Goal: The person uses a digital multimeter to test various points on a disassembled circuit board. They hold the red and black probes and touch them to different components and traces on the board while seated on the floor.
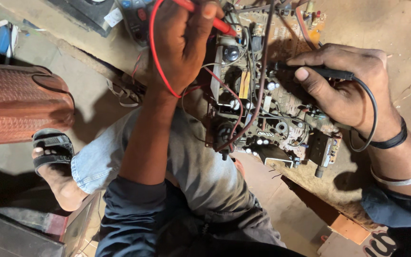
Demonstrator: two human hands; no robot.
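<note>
A brown circuit board [281, 102] crowded with capacitors, coils and wires lies on a worn workbench [381, 24] in front of me. My left hand [181, 43] grips a red test probe [222, 26], its tip touching the board's upper left part; a red lead [154, 52] loops over my wrist. My right hand [346, 88] holds a black test probe [310, 71] pressed sideways onto the board's middle, with the black lead [374, 114] curling round my wrist.
A multimeter [136, 16] lies at the top beside a dark case. A copper-coloured ribbed container [20, 102] stands at the left. My knee in light jeans [186, 157] and a sandalled foot [53, 157] are below the bench edge.
</note>
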